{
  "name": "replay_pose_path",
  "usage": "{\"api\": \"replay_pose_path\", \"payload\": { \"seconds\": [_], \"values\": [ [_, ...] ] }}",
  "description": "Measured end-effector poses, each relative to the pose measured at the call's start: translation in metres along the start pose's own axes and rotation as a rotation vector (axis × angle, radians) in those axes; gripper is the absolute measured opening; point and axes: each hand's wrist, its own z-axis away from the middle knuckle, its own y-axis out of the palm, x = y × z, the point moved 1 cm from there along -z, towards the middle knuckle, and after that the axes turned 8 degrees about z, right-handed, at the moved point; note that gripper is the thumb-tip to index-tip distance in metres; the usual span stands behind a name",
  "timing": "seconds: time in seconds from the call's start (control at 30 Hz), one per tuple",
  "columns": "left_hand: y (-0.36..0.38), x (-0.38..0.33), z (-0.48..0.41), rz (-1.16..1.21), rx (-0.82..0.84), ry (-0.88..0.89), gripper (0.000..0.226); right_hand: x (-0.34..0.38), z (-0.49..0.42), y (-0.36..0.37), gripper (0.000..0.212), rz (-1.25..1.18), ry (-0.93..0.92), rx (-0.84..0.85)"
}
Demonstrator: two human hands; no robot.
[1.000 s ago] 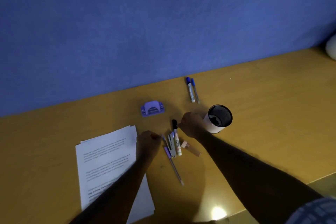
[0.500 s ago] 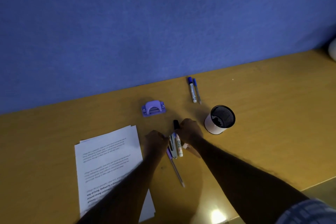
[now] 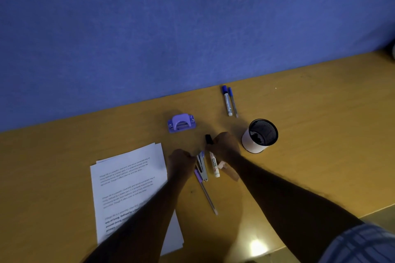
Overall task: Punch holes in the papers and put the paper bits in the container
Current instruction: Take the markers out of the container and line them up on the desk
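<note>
Head view: wall [image 3: 149,28] blue at back, counter [image 3: 320,113] yellow-brown, dim light, glare spot near front edge.
Papers [image 3: 128,177]: printed stack lying flat on counter at left, partly covered by left forearm; no punched holes can be made out.
Container [image 3: 259,136]: white cup with dark mesh inside, upright, just right of right hand; contents cannot be told.
Hole punch [image 3: 181,123]: purple, resting untouched behind the hands, apart from the papers.
Left hand [image 3: 181,161]: curled beside stapler-like tool [image 3: 202,165] and purple pen [image 3: 205,192]; whether anything is pinched cannot be told.
Right hand [image 3: 224,147]: fingers closed down around upper part of black-capped marker [image 3: 213,163], which lies on the counter.
Blue pens [image 3: 229,100]: pair lying near wall, well apart from hands.
Step judged: clutter being cleared before punching.
Advice: loose pens should be shifted aside together, clear space left between papers and punch, container kept upright and close for the bits.
</note>
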Motion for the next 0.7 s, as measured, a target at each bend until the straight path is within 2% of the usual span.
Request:
{"api": "replay_pose_path", "payload": {
  "seconds": [0.13, 0.27, 0.37, 0.47, 0.57, 0.7],
  "values": [
    [-0.002, 0.000, 0.000, -0.002, 0.014, -0.011, 0.031, -0.005, 0.001, -0.003, 0.030, -0.029, -0.038, -0.019],
    [-0.008, 0.005, 0.012, -0.018, -0.063, 0.030, 0.028, -0.006, 0.002, -0.009, 0.022, -0.098, -0.059, -0.049],
    [-0.003, 0.014, 0.025, -0.083, 0.076, -0.007, 0.026, -0.007, 0.004, -0.013, 0.020, -0.134, -0.059, -0.069],
    [0.008, 0.022, 0.035, -0.131, 0.179, -0.068, 0.037, -0.009, 0.007, -0.016, 0.025, -0.129, -0.081, -0.080],
    [0.016, 0.025, 0.039, -0.142, 0.188, -0.088, 0.051, -0.012, 0.010, -0.018, 0.026, -0.146, -0.094, -0.068],
    [0.018, 0.025, 0.042, -0.107, 0.142, -0.134, 0.039, -0.015, 0.015, -0.020, 0.026, -0.165, -0.116, -0.063]
  ]
}}
